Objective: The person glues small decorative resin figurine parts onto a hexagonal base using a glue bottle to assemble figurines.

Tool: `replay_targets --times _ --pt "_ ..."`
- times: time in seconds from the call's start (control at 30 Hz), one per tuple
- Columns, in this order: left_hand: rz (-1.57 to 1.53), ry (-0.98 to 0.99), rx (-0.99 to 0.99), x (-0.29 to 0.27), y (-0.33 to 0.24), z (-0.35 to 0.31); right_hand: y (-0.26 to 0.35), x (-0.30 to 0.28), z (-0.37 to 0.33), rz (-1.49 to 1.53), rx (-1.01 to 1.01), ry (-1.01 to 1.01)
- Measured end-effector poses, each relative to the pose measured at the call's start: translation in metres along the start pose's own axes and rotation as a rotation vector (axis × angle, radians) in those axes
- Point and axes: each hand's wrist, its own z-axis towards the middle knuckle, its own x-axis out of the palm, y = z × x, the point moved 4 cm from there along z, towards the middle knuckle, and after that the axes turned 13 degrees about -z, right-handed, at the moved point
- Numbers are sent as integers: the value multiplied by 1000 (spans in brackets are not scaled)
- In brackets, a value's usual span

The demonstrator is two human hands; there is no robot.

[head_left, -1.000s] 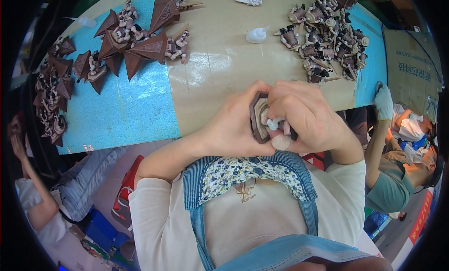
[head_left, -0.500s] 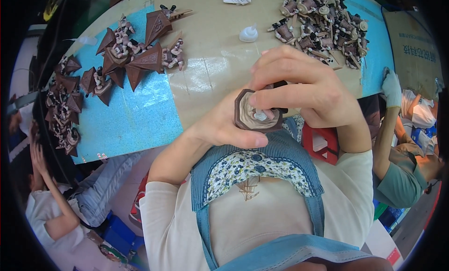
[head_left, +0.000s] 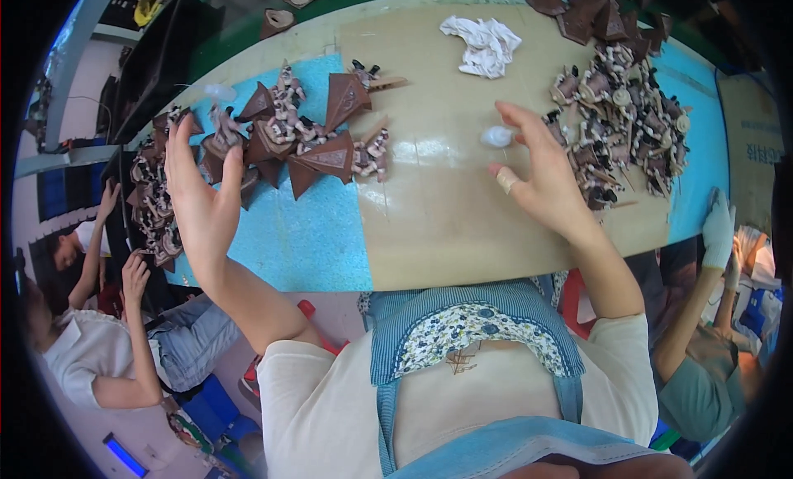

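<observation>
On the left of the table, my left hand [head_left: 202,202] curves round a figurine [head_left: 225,130] with a dark brown base, thumb on one side and fingers on the other. The figure looks slightly blurred. Beside it lie several brown angular pieces [head_left: 310,161] with small pale figures among them. My right hand [head_left: 541,177] is held over the tan middle, fingers and thumb spread, with a tan band round the thumb. Between its fingertips and thumb, a small white squeeze bottle [head_left: 496,136] stands on the table; I see no grip on it.
A dense heap of small figures [head_left: 615,128] lies at the right, with brown pieces [head_left: 595,16] behind it. Crumpled white paper [head_left: 483,45] sits at the back. More figures [head_left: 157,198] line the left edge. People sit at both sides; one gloved hand [head_left: 719,227] is at right.
My hands have parted from in front of my chest. The left has gone to the left pieces with the figurine; the right has opened and reached toward the bottle. The view has shifted.
</observation>
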Motion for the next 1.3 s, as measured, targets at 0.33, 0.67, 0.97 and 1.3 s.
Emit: replay_targets --times 0.33,0.67,0.97,1.3 --pt "463 234 341 157 42 224 -4 11 5 40 0 -3" --pt "-48 92 278 137 -13 196 -3 -16 -1 156 -3 -80" --pt "-1592 483 -417 119 -138 -13 8 -72 -39 575 54 -261" --pt "-1732 787 -402 120 -167 -90 62 -100 -60 -21 -311 -187"
